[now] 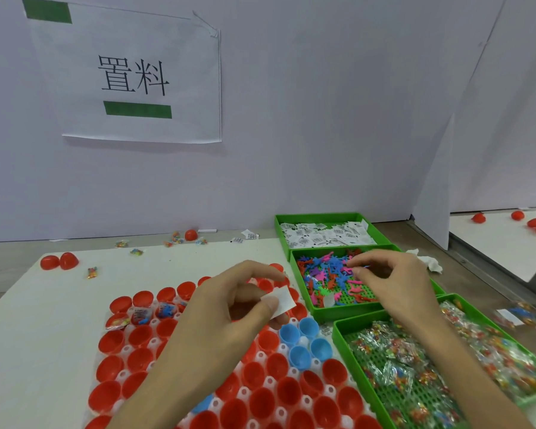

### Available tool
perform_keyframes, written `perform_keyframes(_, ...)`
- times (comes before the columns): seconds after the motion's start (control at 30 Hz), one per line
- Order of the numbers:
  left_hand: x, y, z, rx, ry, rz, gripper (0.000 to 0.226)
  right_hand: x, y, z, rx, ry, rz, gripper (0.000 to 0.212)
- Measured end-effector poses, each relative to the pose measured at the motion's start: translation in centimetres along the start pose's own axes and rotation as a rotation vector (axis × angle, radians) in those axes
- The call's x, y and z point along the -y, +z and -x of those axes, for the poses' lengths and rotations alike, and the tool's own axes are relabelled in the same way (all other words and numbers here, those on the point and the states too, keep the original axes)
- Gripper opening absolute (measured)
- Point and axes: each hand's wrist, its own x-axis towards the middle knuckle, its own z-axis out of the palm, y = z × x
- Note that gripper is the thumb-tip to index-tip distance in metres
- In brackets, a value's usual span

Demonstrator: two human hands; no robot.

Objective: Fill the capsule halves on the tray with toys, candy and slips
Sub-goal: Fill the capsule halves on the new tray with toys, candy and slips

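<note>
Red capsule halves [262, 400] sit open side up in the white tray [305, 401] at the near edge of the bench [28, 335], with a few blue halves [300, 339] among them. Only the filled halves [141, 315] at the tray's far left corner show contents. Over the tray's far part the left hand [226, 317] hovers, its grip pinching a white slip [282, 300] between thumb and fingers. Toward the bench's right edge the right hand [393, 283] reaches over the toy bin [319, 312], wrist arched, fingertips bunched above the coloured toys [322, 275]. Whether that grip holds one cannot be told. The step in hand looks like gathering one set of pieces. Next, probably, a single toy must come out cleanly and go with the slip into an empty half.
</note>
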Motion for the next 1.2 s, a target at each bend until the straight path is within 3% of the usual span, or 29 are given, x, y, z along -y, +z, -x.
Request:
perform_keyframes(0.17,0.1,0.1,-0.2,0.014,-0.078,0.077,0.021,2.5,0.2,0.9,0.148,0.035,-0.347,0.036)
perform_keyframes(0.33,0.6,0.1,-0.3,0.012,-0.142,0.09,0.011,5.5,1.3,2.9,0.312,-0.186,-0.524,0.034)
perform_keyframes(0.47,0.8,0.2,-0.4,0.01,-0.143,0.067,0.009,6.7,1.8,3.9,0.387,-0.226,-0.62,0.033)
perform_keyframes(0.77,0.9,0.4,-0.4,0.05,-0.197,0.097,0.023,7.0,2.9,4.7,0.283,-0.244,-0.486,0.033)
perform_keyframes(1.07,0.7,0.3,-0.2,0.11,-0.195,0.183,0.014,6.6,2.6,4.4,0.283,-0.299,-0.37,0.028)
perform_keyframes(1.2,0.5,0.5,-0.2,0.069,-0.167,0.184,0.014,5.4,0.5,2.4,0.183,-0.21,-0.406,0.006)
